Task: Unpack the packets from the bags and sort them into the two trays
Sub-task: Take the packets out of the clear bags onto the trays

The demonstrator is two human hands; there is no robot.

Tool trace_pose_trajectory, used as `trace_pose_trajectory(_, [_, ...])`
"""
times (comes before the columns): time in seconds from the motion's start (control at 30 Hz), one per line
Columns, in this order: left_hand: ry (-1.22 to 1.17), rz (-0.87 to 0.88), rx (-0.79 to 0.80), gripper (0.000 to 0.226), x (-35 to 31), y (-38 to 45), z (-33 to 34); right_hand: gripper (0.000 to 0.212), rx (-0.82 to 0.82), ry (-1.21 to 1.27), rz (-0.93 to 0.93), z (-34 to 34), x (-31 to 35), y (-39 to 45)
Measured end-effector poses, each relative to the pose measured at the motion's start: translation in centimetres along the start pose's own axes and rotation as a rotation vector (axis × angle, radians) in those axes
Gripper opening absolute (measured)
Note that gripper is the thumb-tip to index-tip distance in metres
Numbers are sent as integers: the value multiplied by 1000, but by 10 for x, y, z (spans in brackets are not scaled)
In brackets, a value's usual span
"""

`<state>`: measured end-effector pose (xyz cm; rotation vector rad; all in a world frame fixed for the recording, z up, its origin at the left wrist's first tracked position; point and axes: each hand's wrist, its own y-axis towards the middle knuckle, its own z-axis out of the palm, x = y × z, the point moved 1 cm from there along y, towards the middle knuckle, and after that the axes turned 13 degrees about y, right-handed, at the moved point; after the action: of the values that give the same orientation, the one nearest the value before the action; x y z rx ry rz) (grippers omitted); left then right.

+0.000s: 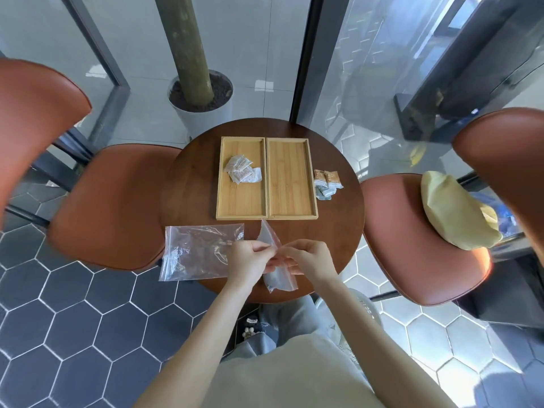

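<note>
My left hand (250, 260) and right hand (309, 260) both pinch a small clear bag (278, 278) over the near edge of the round worktop (338, 225). A bigger empty bag (197, 251) lies just left. Beyond sit two wooden trays side by side: white packets (242, 172) in the left tray (241, 201), none in the right tray (291, 184), and orange packets (326, 182) on the worktop just right of it.
</note>
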<state>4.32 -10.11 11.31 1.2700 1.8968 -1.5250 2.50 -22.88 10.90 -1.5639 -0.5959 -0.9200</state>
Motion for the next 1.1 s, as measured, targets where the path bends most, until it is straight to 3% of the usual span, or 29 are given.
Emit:
trace_pose_trajectory(0.27, [60, 25, -58, 26, -6, -3, -5, 12, -186, -167, -232, 20, -2, -7])
trace_pose_trajectory(0.53, [154, 48, -137, 25, -11, -5, -6, 16, -309, -161, -193, 33, -9, -6])
trace_pose_trajectory(0.7, [163, 78, -250, 21, -12, -14, -9, 15, -566, -146, -141, 26, -5, -2])
trace_pose_trajectory(0.83, [270, 126, -275, 18, -3, -12, -18, 16, -497, -268, -238, 14, 4, 8])
trace_pose_trajectory(0.97, [470, 159, -291, 12, -4, -10, -39, 20, -364, -657, -356, -7, 7, 15])
trace_pose_trajectory(1.1, [450, 192, -278, 7, -9, -9, -45, 30, -192, -800, -517, -11, 3, 15])
